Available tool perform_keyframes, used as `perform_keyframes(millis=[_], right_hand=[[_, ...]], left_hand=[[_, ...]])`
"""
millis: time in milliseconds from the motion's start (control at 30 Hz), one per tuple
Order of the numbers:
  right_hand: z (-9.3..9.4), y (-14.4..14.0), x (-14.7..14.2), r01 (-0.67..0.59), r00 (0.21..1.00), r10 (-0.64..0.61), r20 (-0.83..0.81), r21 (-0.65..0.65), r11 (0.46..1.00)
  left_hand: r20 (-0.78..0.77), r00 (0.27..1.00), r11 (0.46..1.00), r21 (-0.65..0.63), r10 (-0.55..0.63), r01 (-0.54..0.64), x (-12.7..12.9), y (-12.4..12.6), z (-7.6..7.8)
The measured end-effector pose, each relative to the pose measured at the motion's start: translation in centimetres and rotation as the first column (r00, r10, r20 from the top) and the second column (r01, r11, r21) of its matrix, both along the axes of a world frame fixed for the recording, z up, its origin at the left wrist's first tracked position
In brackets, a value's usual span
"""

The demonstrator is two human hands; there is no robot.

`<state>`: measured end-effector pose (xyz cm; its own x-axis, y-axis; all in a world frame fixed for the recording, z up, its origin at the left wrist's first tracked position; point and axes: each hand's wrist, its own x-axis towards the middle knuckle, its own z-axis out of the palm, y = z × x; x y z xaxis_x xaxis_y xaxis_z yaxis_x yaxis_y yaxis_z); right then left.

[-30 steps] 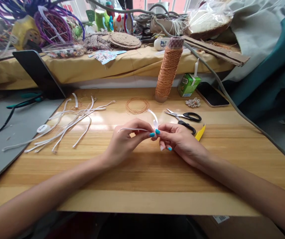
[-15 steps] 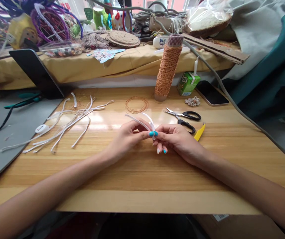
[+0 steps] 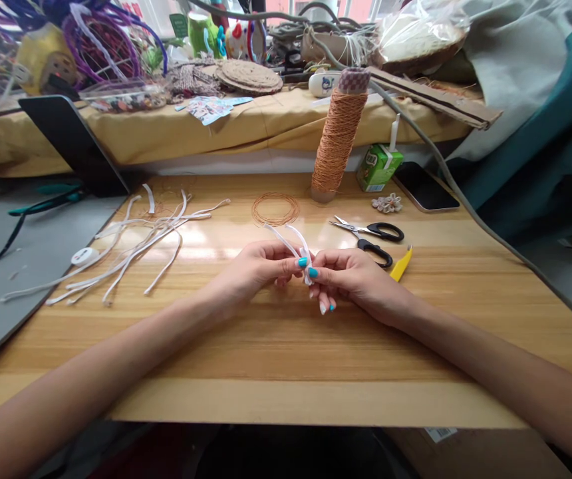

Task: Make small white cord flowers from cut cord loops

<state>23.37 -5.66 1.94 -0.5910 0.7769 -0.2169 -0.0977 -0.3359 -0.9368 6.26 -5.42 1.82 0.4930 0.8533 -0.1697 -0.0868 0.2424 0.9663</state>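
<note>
My left hand (image 3: 256,269) and my right hand (image 3: 353,276) meet over the middle of the wooden table (image 3: 286,359). Both pinch a thin white strip (image 3: 293,243) folded between the thumbs and forefingers. Its two loose ends stick up and back from the pinch. The fingertips touch each other at the fold. A heap of similar white strips (image 3: 131,243) lies to the left of my left hand.
Black-handled scissors (image 3: 373,233) and a yellow tool (image 3: 402,264) lie just right of my right hand. Behind stand a cone of orange cord (image 3: 338,133), a coil of copper wire (image 3: 276,208), a green juice carton (image 3: 378,167), a phone (image 3: 423,188). A cluttered shelf runs along the back.
The strip's left end, held out flat to the left a second ago, has swung up beside the other end. Both hands have drawn closer together.
</note>
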Motion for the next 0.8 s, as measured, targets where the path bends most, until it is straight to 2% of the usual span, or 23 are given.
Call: perform_keyframes(millis=[100,200,400,600,800], right_hand=[[0.02,0.03,0.1,-0.036,0.999,0.036,0.004,0.002,0.999],[0.12,0.02,0.14,-0.053,0.998,0.053,0.017,0.01,0.999],[0.38,-0.09,-0.03,-0.082,0.99,0.075,0.119,0.05,0.995],[0.3,-0.36,-0.08,-0.186,0.956,0.152,0.251,0.119,0.975],[0.29,-0.45,-0.06,-0.216,0.951,0.178,0.251,0.132,0.967]], left_hand=[[0.004,1.0,0.999,-0.033,-0.021,0.021,0.09,-0.12,0.09],[-0.003,1.0,1.0,-0.008,-0.004,0.004,0.2,-0.32,0.11],[-0.022,0.999,0.999,0.033,0.041,-0.04,0.41,-0.42,0.03],[-0.05,0.997,0.997,0.042,0.06,-0.058,0.45,-0.35,0.02],[0.009,0.999,0.998,0.036,0.048,-0.048,0.33,-0.21,-0.13]])
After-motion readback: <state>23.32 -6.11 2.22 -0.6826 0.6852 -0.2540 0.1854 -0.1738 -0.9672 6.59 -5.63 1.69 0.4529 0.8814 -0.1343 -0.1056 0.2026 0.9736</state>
